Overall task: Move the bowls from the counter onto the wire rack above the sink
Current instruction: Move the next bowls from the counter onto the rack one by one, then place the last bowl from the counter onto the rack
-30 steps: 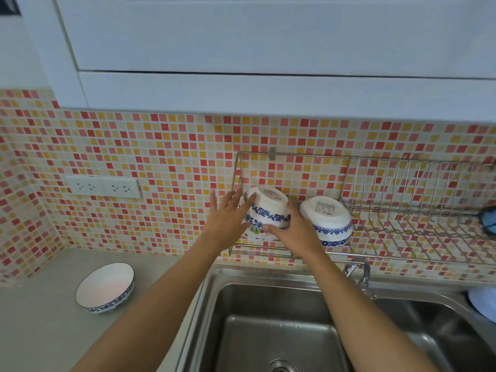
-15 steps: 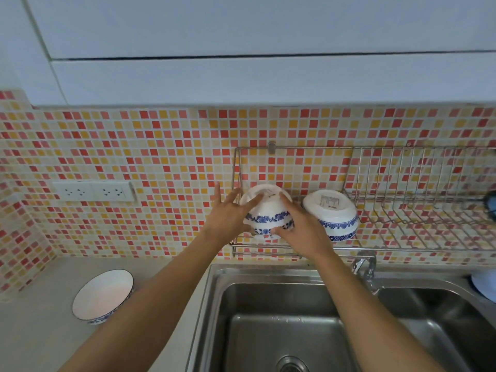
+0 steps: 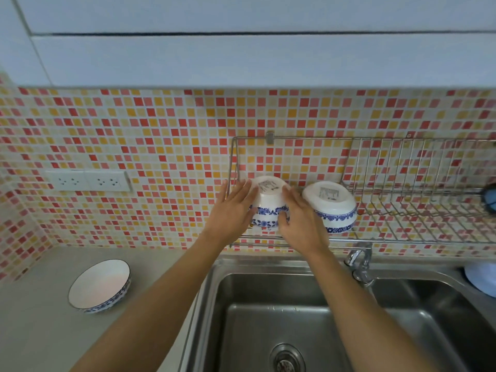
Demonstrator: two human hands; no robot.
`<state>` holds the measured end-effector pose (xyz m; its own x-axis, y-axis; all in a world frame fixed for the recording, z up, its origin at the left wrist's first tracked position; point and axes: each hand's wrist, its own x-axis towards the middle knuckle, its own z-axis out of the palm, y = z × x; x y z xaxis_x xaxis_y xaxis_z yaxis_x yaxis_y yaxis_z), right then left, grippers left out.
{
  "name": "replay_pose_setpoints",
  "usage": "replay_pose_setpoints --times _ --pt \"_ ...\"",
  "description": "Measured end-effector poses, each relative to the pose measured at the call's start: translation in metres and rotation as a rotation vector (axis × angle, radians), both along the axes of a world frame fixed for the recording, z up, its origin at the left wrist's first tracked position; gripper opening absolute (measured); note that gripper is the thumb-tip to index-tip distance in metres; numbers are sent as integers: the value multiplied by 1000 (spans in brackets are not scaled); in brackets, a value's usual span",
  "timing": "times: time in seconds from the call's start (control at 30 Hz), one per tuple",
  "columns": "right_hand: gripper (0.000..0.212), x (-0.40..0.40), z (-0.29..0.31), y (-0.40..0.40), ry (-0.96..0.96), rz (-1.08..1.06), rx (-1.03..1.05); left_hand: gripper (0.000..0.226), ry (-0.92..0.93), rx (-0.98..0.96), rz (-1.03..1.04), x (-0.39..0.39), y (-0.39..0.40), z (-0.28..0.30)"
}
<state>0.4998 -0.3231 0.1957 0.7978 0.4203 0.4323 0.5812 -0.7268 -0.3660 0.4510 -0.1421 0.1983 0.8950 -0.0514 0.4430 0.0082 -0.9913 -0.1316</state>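
A white bowl with a blue floral band [image 3: 269,204] sits upside down at the left end of the wire rack [image 3: 402,210] on the tiled wall above the sink. My left hand [image 3: 233,210] presses its left side and my right hand [image 3: 300,221] its right side, so both hold it. A second upturned bowl of the same pattern [image 3: 332,205] rests on the rack just right of it. A third bowl [image 3: 99,285], right way up with a blue rim, stands on the grey counter [image 3: 35,331] at the lower left.
A steel double sink [image 3: 268,318] lies below the rack, with a faucet [image 3: 358,260] behind its divider. A pale blue dish [image 3: 481,277] sits at the right edge, a dark blue object [image 3: 489,198] on the rack's right end. Wall sockets [image 3: 87,181] sit left.
Both hands have lowered the bowl and settled it base-up on the rack's left end, with the fingers flatter against its sides. The camera has tilted slightly.
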Motion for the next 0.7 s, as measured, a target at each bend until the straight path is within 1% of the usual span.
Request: replay_pose_setpoints --times 0.1,0.2,0.4,0.5,0.6,0.7 --pt "60 3 1 0 21 16 -66 54 23 -42 16 0 -2 0" --pt "60 5 0 0 45 27 -107 54 39 -45 27 -1 -5 0" --pt "65 12 -5 2 46 38 -100 54 38 -81 70 -3 -9 -3" --pt "70 12 -7 0 1 21 -96 55 25 -138 100 -16 -18 -4" --pt "71 4 -5 -6 -97 38 32 59 -10 -211 134 -48 -16 -2" --pt "66 -32 -13 2 -166 130 308 60 -59 -310 199 -94 11 -8"
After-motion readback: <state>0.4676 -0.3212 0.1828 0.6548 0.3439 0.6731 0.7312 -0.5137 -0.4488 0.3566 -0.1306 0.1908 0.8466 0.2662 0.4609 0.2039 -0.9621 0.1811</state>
